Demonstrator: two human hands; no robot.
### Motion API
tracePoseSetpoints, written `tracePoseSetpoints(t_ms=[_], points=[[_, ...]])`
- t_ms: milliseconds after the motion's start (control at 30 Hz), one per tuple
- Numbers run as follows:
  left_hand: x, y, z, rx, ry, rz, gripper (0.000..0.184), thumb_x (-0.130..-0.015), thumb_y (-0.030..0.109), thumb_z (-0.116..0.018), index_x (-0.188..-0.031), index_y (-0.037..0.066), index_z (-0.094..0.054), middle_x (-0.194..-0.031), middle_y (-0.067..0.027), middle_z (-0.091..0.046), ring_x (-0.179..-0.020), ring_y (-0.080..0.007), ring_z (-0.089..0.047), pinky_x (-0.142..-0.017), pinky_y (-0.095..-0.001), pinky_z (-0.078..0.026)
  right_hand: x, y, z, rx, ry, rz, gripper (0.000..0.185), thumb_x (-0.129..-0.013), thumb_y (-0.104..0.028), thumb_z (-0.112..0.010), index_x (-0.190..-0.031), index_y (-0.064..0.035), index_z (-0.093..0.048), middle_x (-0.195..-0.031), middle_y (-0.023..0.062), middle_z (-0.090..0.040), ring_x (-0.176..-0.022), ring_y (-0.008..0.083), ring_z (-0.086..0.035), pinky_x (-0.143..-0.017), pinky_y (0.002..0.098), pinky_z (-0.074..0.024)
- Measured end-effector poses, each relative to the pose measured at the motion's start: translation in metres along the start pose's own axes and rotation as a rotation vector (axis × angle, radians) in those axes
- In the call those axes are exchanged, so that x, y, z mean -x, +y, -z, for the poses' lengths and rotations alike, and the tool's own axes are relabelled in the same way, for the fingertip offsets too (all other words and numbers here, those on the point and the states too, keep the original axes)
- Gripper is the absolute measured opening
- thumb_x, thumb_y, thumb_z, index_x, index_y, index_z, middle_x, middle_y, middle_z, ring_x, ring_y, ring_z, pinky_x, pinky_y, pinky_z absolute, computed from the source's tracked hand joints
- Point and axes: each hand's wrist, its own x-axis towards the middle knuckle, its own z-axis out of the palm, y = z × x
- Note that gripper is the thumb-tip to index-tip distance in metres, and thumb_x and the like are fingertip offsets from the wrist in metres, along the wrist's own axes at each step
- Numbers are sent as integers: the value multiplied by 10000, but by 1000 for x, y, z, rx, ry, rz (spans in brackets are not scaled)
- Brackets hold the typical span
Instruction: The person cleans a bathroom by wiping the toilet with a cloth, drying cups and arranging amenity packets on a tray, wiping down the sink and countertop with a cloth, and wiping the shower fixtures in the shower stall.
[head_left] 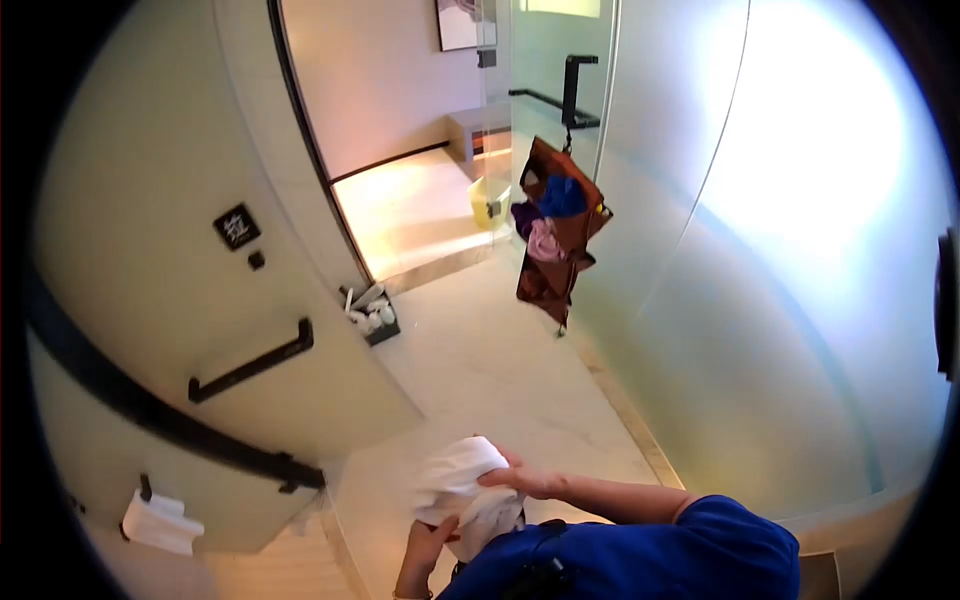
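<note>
The frosted glass wall (690, 390) rises to the right of the white cloth (455, 470), and the pale door (140, 210) with its black bar stands to the cloth's left. The glossy floor (480, 365) spreads out below and beyond the cloth. Past the cloth, up toward the glass, a red-brown hanging bag (577, 238) carries a blue bundle (562, 197) and a pink one (545, 240).

The cloth itself is bunched up close in front of the person's blue shirt (640, 555), held off the floor. It looks soft, limp and light, with nothing to break; the likely trouble is folds sagging or slipping loose. Its lower part is lost against the shirt, so I can't tell whether it is a towel or a garment.

The right hand (515, 477) grips the cloth's far right side, thumb laid over the top. The left hand (432, 543) holds the near left edge, thumb pressed on, its fingers tucked under. Opposite edges seem the best hold, since a pinch in the middle would probably let the ends droop.

Smaller still, a dark tray (384, 333) of white items sits beyond the cloth, on the floor beside the doorway.
</note>
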Motion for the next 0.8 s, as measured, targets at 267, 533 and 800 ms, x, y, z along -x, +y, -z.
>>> tracePoseSetpoints(t_ms=[267, 533, 800], points=[[-152, 101, -2, -729, -11, -262, 460, -806, 336, -652, -1122, 16, -560, -1075, -168, -597, -903, -250, -629, -769, -337, -494, -145, -235, 185, 961, 426, 296, 570, -681, -99, -729, -1216, -57, -535, -1110, 105, -609, -995, 211, -573, -847, 342, -476], [-247, 176, -36, -856, 259, -257, 459, -805, 336, -638, -1135, 27, -557, -1098, -175, -580, -978, -297, -590, -825, -368, -470, -326, -438, 397, 2671, 659, 532, 125, -723, -115, -563, -806, -152, -647, -1108, 67, -534, -1008, 276, -521, -745, 379, -443], [-255, 156, -129, -448, 426, 44, 438, -798, 316, -624, -1138, 48, -561, -1075, -157, -601, -989, -325, -574, -841, -379, -463, -447, -383, 605, 2274, 214, 176, 303, -849, -274, -489, -1015, -47, -602, -1032, 235, -583, -898, 421, -571, -799, 489, -464]])
